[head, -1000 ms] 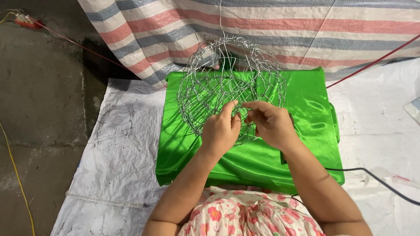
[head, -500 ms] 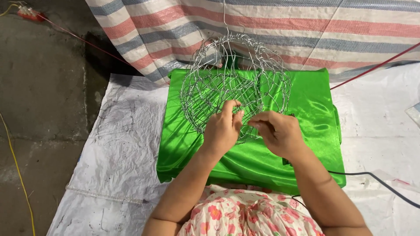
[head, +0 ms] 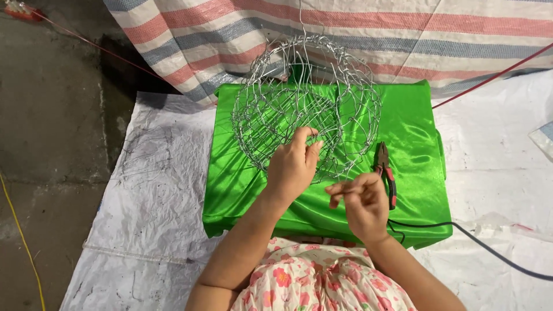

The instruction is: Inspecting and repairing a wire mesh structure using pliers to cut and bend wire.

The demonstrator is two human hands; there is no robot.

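Observation:
A round basket of woven silver wire mesh (head: pixel 305 98) stands on a box draped in shiny green cloth (head: pixel 415 132). My left hand (head: pixel 294 164) pinches the mesh at its near rim. My right hand (head: pixel 360 201) is off the mesh, lower and to the right, its fingertips pinched together; whether a thin wire is between them I cannot tell. Pliers with red and black handles (head: pixel 386 173) lie on the green cloth just right of my right hand.
A white plastic sheet (head: pixel 150 190) covers the ground under the box. A striped tarp (head: pixel 403 34) hangs behind. A black cable (head: pixel 489 247) runs off to the right, a red cord (head: pixel 489 75) crosses the upper right, and bare concrete (head: pixel 46 115) lies to the left.
My right hand has let go of the mesh and pulled back toward me, uncovering the pliers. My left hand keeps its hold on the mesh.

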